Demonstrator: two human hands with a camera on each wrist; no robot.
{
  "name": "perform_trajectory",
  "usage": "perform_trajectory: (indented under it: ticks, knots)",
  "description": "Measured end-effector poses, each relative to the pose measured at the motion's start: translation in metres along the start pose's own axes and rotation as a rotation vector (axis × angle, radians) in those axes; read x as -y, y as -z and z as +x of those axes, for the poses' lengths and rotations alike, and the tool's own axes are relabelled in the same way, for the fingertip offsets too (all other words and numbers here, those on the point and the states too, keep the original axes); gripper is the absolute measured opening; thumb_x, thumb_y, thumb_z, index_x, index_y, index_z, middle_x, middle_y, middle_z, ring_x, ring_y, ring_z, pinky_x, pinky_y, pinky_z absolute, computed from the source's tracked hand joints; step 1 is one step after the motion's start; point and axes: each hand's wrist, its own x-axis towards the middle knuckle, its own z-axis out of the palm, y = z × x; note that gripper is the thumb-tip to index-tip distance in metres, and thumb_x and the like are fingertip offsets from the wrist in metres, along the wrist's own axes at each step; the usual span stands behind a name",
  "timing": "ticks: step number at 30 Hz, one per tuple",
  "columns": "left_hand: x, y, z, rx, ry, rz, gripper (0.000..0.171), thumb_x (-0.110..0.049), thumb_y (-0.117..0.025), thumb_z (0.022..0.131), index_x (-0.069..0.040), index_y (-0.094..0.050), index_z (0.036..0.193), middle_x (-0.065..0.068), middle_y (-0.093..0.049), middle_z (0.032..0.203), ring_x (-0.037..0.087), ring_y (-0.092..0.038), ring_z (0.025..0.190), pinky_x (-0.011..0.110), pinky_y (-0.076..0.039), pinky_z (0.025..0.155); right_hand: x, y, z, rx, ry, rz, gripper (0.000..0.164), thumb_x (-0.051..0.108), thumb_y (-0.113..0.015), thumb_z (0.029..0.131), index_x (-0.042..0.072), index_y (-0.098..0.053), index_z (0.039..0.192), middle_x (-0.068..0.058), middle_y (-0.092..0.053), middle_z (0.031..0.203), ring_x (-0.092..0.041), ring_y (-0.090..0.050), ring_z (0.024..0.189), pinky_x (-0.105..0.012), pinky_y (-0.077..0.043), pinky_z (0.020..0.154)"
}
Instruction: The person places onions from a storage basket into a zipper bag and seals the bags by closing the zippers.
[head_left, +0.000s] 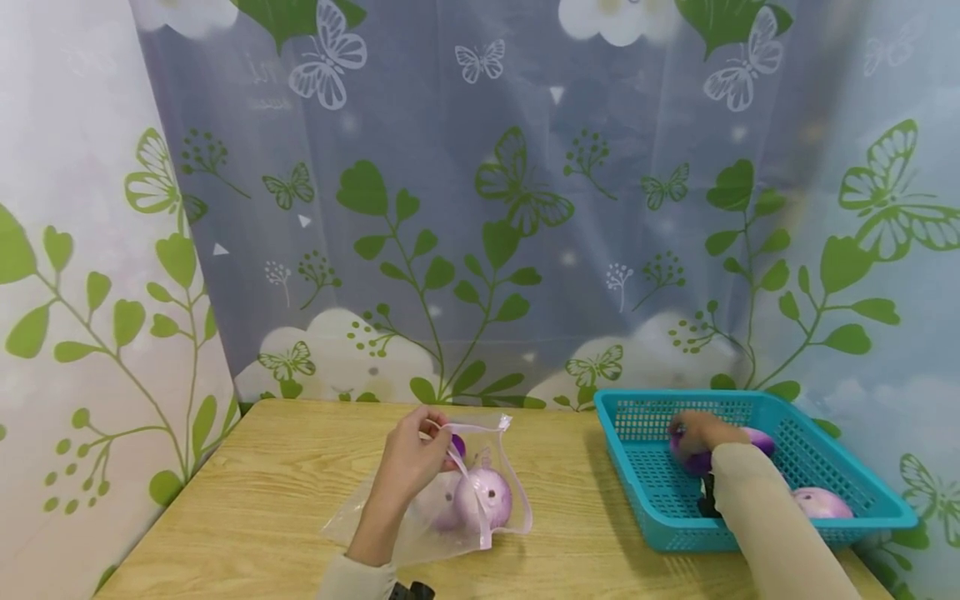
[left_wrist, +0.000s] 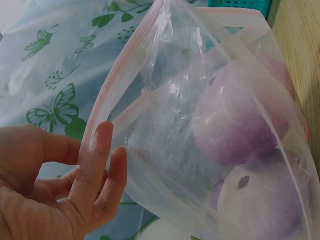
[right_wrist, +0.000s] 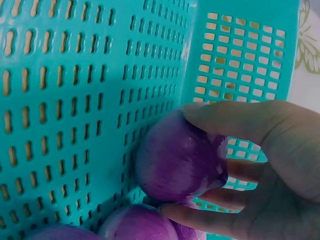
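Observation:
My left hand (head_left: 412,454) pinches the pink zip edge of a clear plastic bag (left_wrist: 155,125) and holds its mouth partly open. Inside the bag lie pale purple onions (left_wrist: 240,115), seen through the plastic. Over at the right, my right hand (head_left: 705,433) reaches down into a turquoise basket (head_left: 641,508). Its thumb and fingers grip a dark purple onion (right_wrist: 177,160), close to the basket's slotted wall in the right wrist view. More purple onions (right_wrist: 137,222) lie right under the gripped one. A paler onion (head_left: 822,502) sits in the basket's near right corner.
Bag and basket stand apart on a light wooden table (head_left: 300,450). A curtain (head_left: 450,208) with leaves and butterflies hangs close behind the table, and a pale patterned sheet (head_left: 97,292) borders its left side.

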Motion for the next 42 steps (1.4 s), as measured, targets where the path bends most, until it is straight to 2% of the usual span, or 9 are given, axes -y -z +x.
perform_trajectory:
  ticks: [7,13,20,24,28,31,37,42]
  knots:
    - [0.000,-0.001,0.001,0.003,0.011,-0.009,0.011,-0.003,-0.059,0.098,0.004,-0.062,0.105,0.014,-0.057,0.095,0.014,-0.068,0.063,0.037,-0.069,0.064,0.000,0.002,0.002,0.032,0.001,0.035,0.048,0.006,-0.076,0.078,0.000,-0.063,0.124,-0.027,-0.061,0.116,-0.034,-0.062,0.095,-0.040,-0.064,0.070]
    - [0.001,-0.002,0.001,0.006,0.010,-0.010,0.010,-0.003,-0.059,0.098,0.004,-0.062,0.105,0.013,-0.056,0.094,0.015,-0.068,0.063,0.030,-0.068,0.061,-0.003,0.002,0.000,0.041,0.024,0.073,0.047,0.009,-0.074,0.076,0.002,-0.063,0.121,-0.026,-0.059,0.114,-0.031,-0.062,0.089,-0.036,-0.062,0.065]
    - [0.001,-0.003,0.001,0.005,0.010,-0.006,0.011,-0.003,-0.058,0.097,0.004,-0.062,0.105,0.014,-0.057,0.095,0.018,-0.070,0.064,0.029,-0.068,0.061,-0.008,0.004,-0.002,0.065,0.040,0.072,0.043,0.012,-0.072,0.076,0.005,-0.059,0.116,-0.023,-0.056,0.111,-0.031,-0.061,0.087,-0.035,-0.061,0.064]
    - [0.000,-0.003,0.001,0.004,0.014,-0.005,0.010,-0.002,-0.058,0.097,0.004,-0.062,0.105,0.014,-0.057,0.094,0.018,-0.070,0.065,0.030,-0.068,0.061,-0.009,0.006,-0.001,0.067,0.094,0.091,0.038,0.013,-0.072,0.081,0.003,-0.057,0.114,-0.027,-0.055,0.114,-0.034,-0.062,0.092,-0.039,-0.063,0.067]
    - [0.000,-0.004,0.001,0.005,0.012,-0.010,0.010,-0.002,-0.059,0.097,0.004,-0.062,0.104,0.013,-0.057,0.094,0.016,-0.068,0.063,0.037,-0.069,0.065,-0.009,0.009,-0.002,0.088,0.095,0.237,0.042,0.014,-0.071,0.087,0.002,-0.051,0.122,-0.037,-0.046,0.126,-0.048,-0.061,0.101,-0.052,-0.066,0.069]
    - [0.000,-0.004,0.001,0.007,0.009,-0.016,0.009,-0.002,-0.059,0.097,0.004,-0.061,0.104,0.013,-0.056,0.093,0.016,-0.069,0.063,0.042,-0.069,0.067,-0.006,0.012,-0.005,0.107,0.097,0.320,0.049,0.015,-0.071,0.089,0.001,-0.047,0.129,-0.041,-0.042,0.132,-0.055,-0.059,0.107,-0.059,-0.066,0.071]
    - [0.001,-0.004,0.002,0.004,0.006,-0.008,0.008,-0.002,-0.059,0.097,0.003,-0.062,0.103,0.013,-0.057,0.093,0.023,-0.072,0.067,0.042,-0.069,0.067,0.006,0.024,-0.012,0.110,0.152,0.380,0.052,0.015,-0.069,0.092,-0.001,-0.048,0.137,-0.040,-0.044,0.137,-0.053,-0.060,0.111,-0.059,-0.066,0.073]
    - [0.002,-0.004,0.002,0.003,-0.003,-0.002,0.008,-0.002,-0.059,0.098,0.003,-0.062,0.103,0.014,-0.058,0.093,0.021,-0.071,0.066,0.041,-0.069,0.066,0.024,0.038,-0.018,0.065,0.250,0.386,0.051,0.015,-0.071,0.091,-0.002,-0.050,0.135,-0.039,-0.044,0.136,-0.050,-0.062,0.108,-0.054,-0.068,0.069]
